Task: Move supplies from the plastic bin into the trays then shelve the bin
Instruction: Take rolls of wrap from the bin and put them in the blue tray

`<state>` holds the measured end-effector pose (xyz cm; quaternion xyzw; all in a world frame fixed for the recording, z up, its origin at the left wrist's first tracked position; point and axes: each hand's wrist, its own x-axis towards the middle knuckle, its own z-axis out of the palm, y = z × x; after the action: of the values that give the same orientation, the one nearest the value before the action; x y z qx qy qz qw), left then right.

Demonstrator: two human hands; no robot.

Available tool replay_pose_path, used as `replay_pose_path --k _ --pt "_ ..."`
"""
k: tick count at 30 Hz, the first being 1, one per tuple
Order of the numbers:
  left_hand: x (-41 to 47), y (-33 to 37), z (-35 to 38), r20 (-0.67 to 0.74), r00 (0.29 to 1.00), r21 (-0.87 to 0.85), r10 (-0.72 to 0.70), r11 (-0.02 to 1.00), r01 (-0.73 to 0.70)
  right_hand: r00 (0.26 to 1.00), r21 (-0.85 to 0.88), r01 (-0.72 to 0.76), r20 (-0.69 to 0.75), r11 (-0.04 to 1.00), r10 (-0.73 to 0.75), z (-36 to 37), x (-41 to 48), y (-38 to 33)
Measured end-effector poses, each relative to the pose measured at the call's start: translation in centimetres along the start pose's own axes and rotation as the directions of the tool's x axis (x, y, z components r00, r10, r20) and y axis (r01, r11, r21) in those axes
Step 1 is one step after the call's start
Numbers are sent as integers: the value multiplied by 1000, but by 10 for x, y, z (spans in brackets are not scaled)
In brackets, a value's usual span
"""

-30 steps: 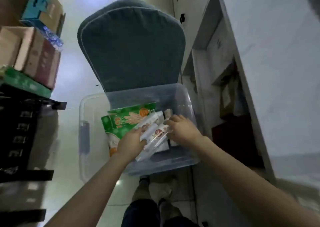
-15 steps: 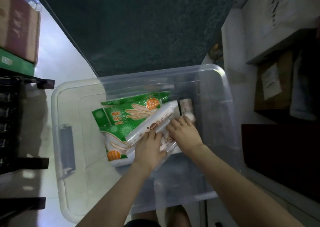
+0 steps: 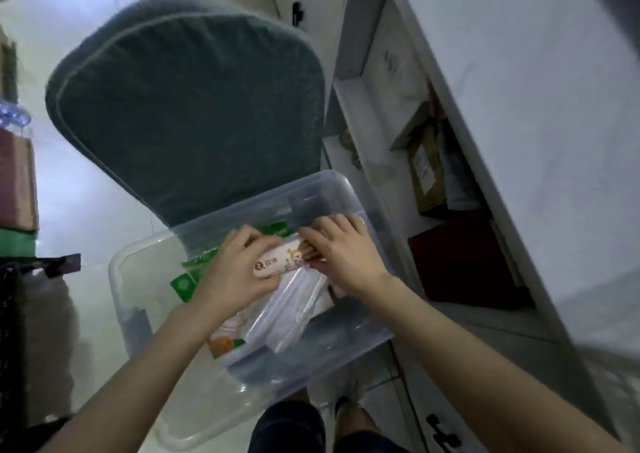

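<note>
A clear plastic bin [image 3: 145, 258] rests on the front of a chair, below my hands. Inside it lie green glove packets [image 3: 188, 281] and clear-wrapped white packs [image 3: 294, 309]. Over the bin, both hands hold one small white and pink packet [image 3: 278, 262]. My left hand [image 3: 237, 270] grips its left end. Around its right end my right hand [image 3: 344, 253] is closed. The packet is raised a little above the other supplies. No tray is in view.
A teal cushioned chair [image 3: 194, 106] stands behind the bin. White shelving [image 3: 374, 130] with boxes and a dark red box [image 3: 464, 262] runs along the right. Cardboard boxes [image 3: 15, 182] and a black rack [image 3: 10, 314] stand at the left. My feet are below the bin.
Both hands have closed on the small packet and lifted it off the pile. The camera has pulled back and tilted, so the chair back shows again.
</note>
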<state>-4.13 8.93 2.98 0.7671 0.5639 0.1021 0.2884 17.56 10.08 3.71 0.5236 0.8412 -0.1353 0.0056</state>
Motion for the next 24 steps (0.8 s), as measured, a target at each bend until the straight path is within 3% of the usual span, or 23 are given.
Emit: replay_pose_path --k 9,12,19,24 --pt "-4 147 -120 -177 911 32 373 927 -374 924 -101 -149 -368 984 102 -173 -100 3" --pt "-9 174 -125 -196 893 15 404 912 -409 881 -137 -209 -456 968 126 -203 -133 10" --pt "-7 133 -67 -44 982 -10 184 983 -185 915 -188 -266 -357 946 186 -206 -169 35" --pt "1 68 14 8 988 -42 -157 987 158 944 -205 -263 -258 943 207 -177 -163 47"
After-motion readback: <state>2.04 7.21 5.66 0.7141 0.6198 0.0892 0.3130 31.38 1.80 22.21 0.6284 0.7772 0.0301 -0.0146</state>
